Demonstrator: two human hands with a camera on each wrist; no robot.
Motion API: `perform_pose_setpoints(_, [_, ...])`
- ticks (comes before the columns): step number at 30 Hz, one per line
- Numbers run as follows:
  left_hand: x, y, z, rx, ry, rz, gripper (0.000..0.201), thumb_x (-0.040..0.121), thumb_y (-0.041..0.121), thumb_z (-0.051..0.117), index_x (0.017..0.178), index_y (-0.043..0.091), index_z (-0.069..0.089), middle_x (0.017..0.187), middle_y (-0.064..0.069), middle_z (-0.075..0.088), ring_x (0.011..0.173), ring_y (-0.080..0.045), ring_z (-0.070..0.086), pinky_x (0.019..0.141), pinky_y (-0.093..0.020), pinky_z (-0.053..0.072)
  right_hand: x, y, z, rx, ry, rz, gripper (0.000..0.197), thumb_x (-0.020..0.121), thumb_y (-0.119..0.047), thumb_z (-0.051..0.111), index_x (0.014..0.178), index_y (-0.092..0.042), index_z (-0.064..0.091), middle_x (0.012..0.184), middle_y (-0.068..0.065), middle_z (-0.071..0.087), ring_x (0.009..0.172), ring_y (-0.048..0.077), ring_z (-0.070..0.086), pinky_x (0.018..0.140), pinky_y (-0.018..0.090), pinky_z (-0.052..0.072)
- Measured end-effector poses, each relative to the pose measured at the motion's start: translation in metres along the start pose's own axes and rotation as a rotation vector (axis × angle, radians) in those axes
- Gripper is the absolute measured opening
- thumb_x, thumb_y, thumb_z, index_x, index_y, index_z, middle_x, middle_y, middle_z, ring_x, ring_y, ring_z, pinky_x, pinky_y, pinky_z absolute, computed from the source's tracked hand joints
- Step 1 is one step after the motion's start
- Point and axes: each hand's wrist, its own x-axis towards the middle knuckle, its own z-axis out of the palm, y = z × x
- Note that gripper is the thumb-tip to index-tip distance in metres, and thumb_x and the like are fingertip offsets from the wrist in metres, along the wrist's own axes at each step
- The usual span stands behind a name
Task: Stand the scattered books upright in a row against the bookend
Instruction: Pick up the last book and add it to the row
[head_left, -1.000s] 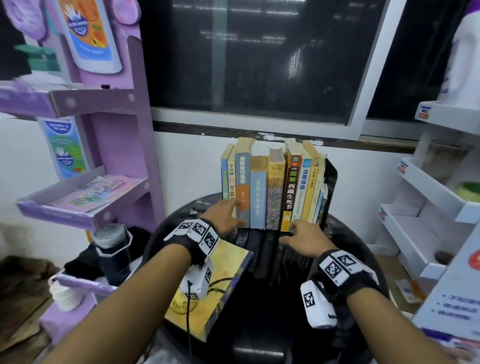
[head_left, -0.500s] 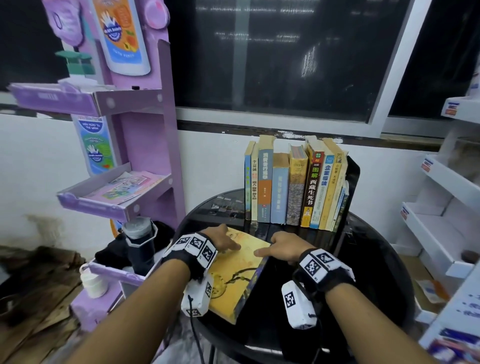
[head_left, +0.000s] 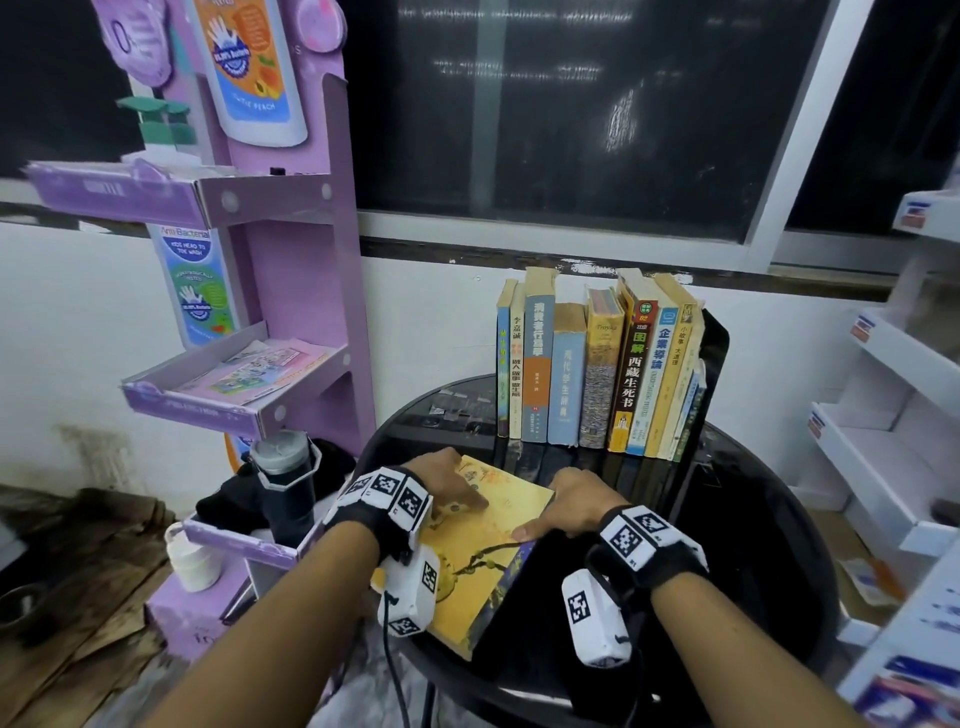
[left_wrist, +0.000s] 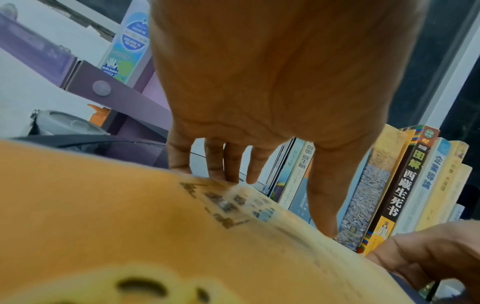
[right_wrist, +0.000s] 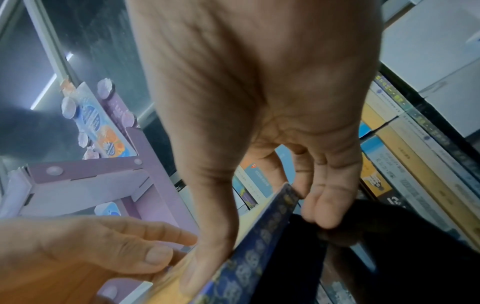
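Note:
A yellow book (head_left: 485, 556) with a blue spine lies flat at the near left of the round black table (head_left: 753, 545). My left hand (head_left: 452, 486) holds its far left corner, with the thumb (left_wrist: 324, 205) on the cover and the fingers over the far edge. My right hand (head_left: 550, 514) grips the spine edge (right_wrist: 249, 259), thumb on top and fingers on the table side. Behind stands a row of upright books (head_left: 597, 374), leaning against a black bookend (head_left: 714, 353) at its right end.
A purple cardboard display stand (head_left: 301, 312) stands close on the left, with a grey-lidded dark bottle (head_left: 285, 483) and a small white bottle (head_left: 192, 561) at its foot. White shelving (head_left: 893, 415) stands on the right. A white wall and dark window are behind.
Both hands have drawn back from the foot of the upright row to the flat yellow book and taken hold of it. The row has stayed in place.

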Motion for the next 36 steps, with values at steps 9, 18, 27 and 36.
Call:
perform_pose_setpoints(9, [0.006, -0.016, -0.011, -0.424, -0.112, 0.004, 0.041, 0.076, 0.025, 0.079, 0.111, 0.01, 0.063, 0.1, -0.006, 0.073, 0.09, -0.025, 0.07, 0.081, -0.041, 0.057, -0.015, -0.002, -0.012, 0.533, -0.072, -0.019, 0.061, 0.069, 0.009, 0.081, 0.108, -0.01, 0.038, 0.116, 0.018, 0.061, 0.086, 0.03, 0.072, 0.075, 0.047, 0.06])
perform_pose_setpoints(18, [-0.005, -0.003, -0.014, -0.656, -0.061, 0.126, 0.01, 0.086, 0.02, 0.07, 0.092, 0.014, 0.066, 0.079, -0.003, 0.076, 0.072, -0.02, 0.072, 0.065, -0.031, 0.058, -0.027, -0.009, -0.036, 0.587, -0.045, -0.12, 0.064, 0.075, 0.011, 0.075, 0.116, -0.015, 0.033, 0.114, 0.019, 0.061, 0.082, 0.033, 0.071, 0.074, 0.048, 0.06])
perform_pose_setpoints(27, [-0.01, 0.006, -0.017, -0.946, 0.082, 0.36, 0.043, 0.08, 0.017, 0.075, 0.117, 0.012, 0.055, 0.105, -0.011, 0.072, 0.096, -0.033, 0.069, 0.09, -0.053, 0.053, -0.039, -0.007, -0.06, 0.713, -0.008, -0.212, 0.061, 0.075, 0.003, 0.078, 0.123, -0.014, 0.043, 0.108, 0.018, 0.07, 0.093, 0.038, 0.071, 0.078, 0.05, 0.059])
perform_pose_setpoints(36, [-0.018, 0.017, -0.019, -1.046, -0.041, 0.555, 0.049, 0.07, 0.01, 0.071, 0.117, 0.014, 0.055, 0.107, -0.012, 0.071, 0.091, -0.03, 0.07, 0.074, -0.041, 0.058, -0.075, -0.012, -0.08, 0.688, -0.183, -0.352, 0.037, 0.086, -0.016, 0.07, 0.12, -0.022, 0.058, 0.111, 0.01, 0.072, 0.096, 0.032, 0.071, 0.064, 0.05, 0.061])
